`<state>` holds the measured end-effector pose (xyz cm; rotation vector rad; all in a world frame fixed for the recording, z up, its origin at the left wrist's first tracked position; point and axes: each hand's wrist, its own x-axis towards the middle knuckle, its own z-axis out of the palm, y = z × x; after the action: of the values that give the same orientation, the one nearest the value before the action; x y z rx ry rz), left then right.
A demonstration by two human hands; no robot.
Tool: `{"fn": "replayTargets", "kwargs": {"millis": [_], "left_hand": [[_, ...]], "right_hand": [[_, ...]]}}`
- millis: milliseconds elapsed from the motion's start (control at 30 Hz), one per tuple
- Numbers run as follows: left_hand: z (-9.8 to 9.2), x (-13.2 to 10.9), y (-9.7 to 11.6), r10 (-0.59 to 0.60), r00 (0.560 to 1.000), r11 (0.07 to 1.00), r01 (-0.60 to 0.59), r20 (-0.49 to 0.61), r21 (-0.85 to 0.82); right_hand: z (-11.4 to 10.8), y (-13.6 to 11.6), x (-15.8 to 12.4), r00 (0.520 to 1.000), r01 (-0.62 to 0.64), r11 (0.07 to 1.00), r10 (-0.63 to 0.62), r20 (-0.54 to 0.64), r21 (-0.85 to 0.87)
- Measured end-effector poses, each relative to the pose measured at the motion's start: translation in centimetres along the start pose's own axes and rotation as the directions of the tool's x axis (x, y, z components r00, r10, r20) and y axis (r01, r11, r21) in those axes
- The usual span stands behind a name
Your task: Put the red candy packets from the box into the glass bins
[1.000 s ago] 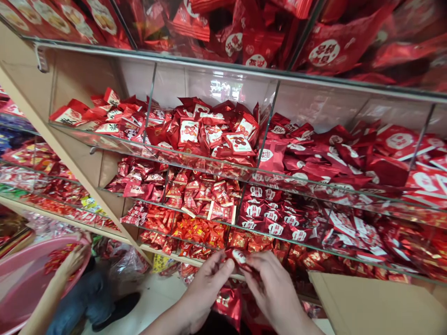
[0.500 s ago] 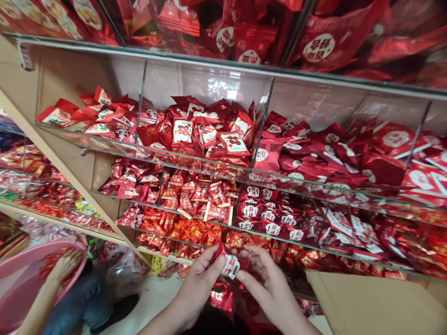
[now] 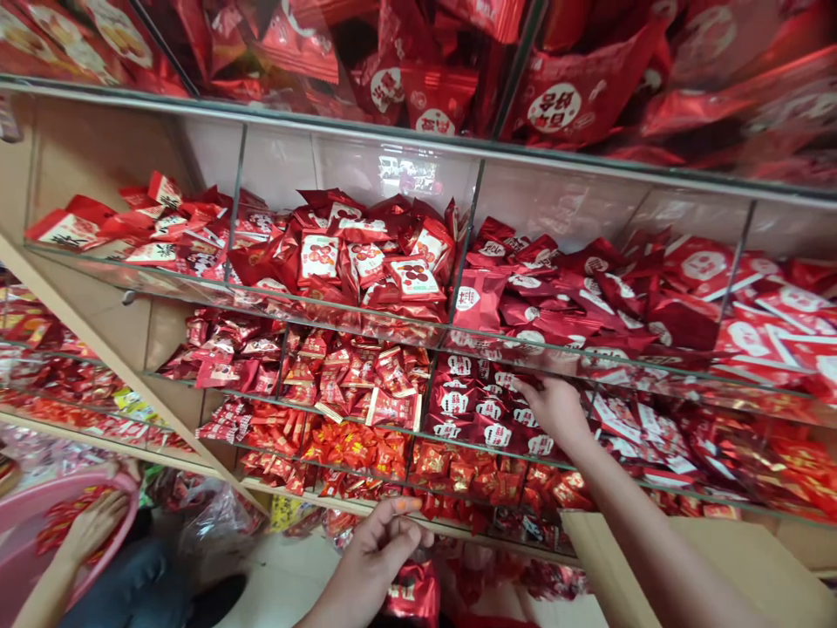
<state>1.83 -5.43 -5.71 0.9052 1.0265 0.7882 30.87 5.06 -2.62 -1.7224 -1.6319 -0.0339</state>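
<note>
My right hand (image 3: 555,412) reaches into a shelf compartment of dark red snack packets (image 3: 495,433) with white labels, lined up in rows. Its fingers are closed at a dark red packet (image 3: 505,379) near the back of the rows; the fingertips are partly hidden. Low in front of the shelves is my left hand (image 3: 379,554), fingers loosely curled, thumb and index finger apart, with no packet visible between them. Just below it, a shiny red packet (image 3: 415,593) shows near the bottom edge; what supports it is hidden.
Glass dividers and shelf lips edge the compartments. Red packets (image 3: 411,275) fill the shelf above. A cardboard box (image 3: 738,567) stands at lower right, under my right forearm. At lower left, another person's hand (image 3: 98,523) rests in a pink basin (image 3: 127,532) with red packets.
Both hands were together around a white-labelled red packet. My right hand has since moved up and right into the compartment, while my left stays low and has loosened. The view has shifted slightly.
</note>
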Motion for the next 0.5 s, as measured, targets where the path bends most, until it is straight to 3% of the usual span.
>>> {"fn": "replayTargets", "kwargs": {"millis": [200, 500], "left_hand": [[-0.5, 0.1, -0.8, 0.008, 0.998, 0.999, -0.007, 0.057, -0.032], [-1.4, 0.8, -2.6, 0.012, 0.996, 0.999, -0.009, 0.084, -0.036]], "right_hand": [[3.4, 1.1, 2.7, 0.995, 0.098, 0.992, -0.095, 0.038, -0.081], [3.4, 1.5, 4.9, 0.981, 0.176, 0.972, -0.161, 0.106, -0.156]]}}
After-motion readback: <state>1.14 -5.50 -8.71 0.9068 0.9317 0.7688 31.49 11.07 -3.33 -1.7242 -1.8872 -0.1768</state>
